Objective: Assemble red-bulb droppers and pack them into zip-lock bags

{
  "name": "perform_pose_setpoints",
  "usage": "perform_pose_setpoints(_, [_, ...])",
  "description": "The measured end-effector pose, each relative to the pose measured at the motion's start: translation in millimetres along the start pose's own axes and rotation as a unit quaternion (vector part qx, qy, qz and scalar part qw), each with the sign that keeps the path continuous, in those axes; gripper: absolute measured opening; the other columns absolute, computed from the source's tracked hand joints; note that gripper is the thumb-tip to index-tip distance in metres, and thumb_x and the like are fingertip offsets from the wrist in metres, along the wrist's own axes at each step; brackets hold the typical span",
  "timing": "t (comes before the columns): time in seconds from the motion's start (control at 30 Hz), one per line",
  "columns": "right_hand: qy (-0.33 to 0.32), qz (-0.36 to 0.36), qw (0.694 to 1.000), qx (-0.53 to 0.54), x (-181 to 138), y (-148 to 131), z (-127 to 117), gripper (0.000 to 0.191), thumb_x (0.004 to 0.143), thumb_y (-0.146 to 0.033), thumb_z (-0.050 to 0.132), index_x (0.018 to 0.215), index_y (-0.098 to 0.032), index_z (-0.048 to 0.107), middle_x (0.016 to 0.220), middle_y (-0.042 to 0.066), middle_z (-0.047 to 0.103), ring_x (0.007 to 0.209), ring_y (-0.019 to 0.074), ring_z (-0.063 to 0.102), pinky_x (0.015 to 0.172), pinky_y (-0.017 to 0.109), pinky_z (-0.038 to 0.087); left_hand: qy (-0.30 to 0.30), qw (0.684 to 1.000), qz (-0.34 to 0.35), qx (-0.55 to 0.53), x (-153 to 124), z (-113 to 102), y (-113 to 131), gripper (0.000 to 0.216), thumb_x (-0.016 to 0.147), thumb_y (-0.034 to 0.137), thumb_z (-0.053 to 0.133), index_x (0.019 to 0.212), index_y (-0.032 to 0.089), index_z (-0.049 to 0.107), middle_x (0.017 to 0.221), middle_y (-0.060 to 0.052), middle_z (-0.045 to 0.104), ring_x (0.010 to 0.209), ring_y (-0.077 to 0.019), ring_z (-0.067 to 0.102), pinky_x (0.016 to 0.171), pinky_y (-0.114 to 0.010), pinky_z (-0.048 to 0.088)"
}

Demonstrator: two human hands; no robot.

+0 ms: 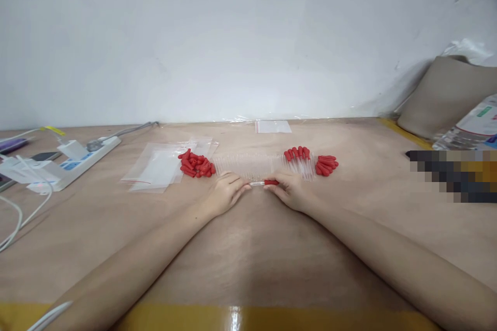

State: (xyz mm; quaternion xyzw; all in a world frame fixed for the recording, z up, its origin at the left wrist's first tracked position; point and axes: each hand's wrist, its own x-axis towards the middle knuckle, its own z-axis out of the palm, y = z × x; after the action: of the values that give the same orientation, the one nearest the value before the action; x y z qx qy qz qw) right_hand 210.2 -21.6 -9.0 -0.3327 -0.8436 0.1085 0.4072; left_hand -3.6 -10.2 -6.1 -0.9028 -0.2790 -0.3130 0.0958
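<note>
My left hand pinches a thin glass dropper tube near the table, fingers closed. On the tube's right end is a red rubber bulb, gripped between the thumb and fingers of my right hand. Just beyond my hands lies a row of clear glass tubes. A pile of loose red bulbs rests left of that row. To the right, several droppers with red bulbs lie side by side, bulbs away from me. Another cluster of red bulbs fans out beside them.
Clear zip bags lie left of the bulb pile, and a white packet sits by the wall. A power strip with chargers and cables is at left. At right stand a grey-brown container and a plastic-wrapped pack.
</note>
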Motion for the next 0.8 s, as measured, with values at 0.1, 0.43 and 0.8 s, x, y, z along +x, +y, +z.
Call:
perform_pose_setpoints(0.1, [0.015, 0.018, 1.000, 0.016, -3.1, 2.0, 1.5, 0.012, 0.081, -0.022, 0.052, 0.089, -0.019, 0.060, 0.079, 0.004, 0.065, 0.072, 0.0147, 0.060, 0.066, 0.028, 0.047, 0.005, 1.000, 0.003, -0.019, -2.9, 0.4, 0.1, 0.018, 0.087, 0.023, 0.044, 0.089, 0.016, 0.060, 0.070, -0.003, 0.061, 0.064, -0.0123, 0.055, 0.069, -0.028, 0.044])
perform_pose_setpoints(0.43, [-0.016, 0.024, 0.995, 0.095, -5.3, 1.5, 9.9, 0.015, 0.079, -0.022, 0.054, 0.089, -0.019, 0.065, 0.082, 0.002, 0.068, 0.073, 0.0128, 0.062, 0.067, 0.023, 0.049, 0.009, 0.998, 0.019, -0.051, -4.5, 5.6, 3.9, 0.017, 0.087, 0.021, 0.043, 0.087, 0.016, 0.059, 0.067, -0.002, 0.057, 0.061, -0.0114, 0.052, 0.066, -0.026, 0.043])
perform_pose_setpoints(0.8, [-0.040, 0.109, 0.987, 0.111, -3.6, -2.4, -2.2, 0.026, 0.074, -0.024, 0.060, 0.099, -0.018, 0.060, 0.087, 0.004, 0.068, 0.077, 0.0150, 0.062, 0.070, 0.027, 0.050, 0.009, 0.999, 0.015, -0.040, -4.1, -0.8, 2.3, 0.016, 0.087, 0.020, 0.043, 0.085, 0.014, 0.059, 0.065, -0.002, 0.057, 0.059, -0.0105, 0.051, 0.066, -0.025, 0.043])
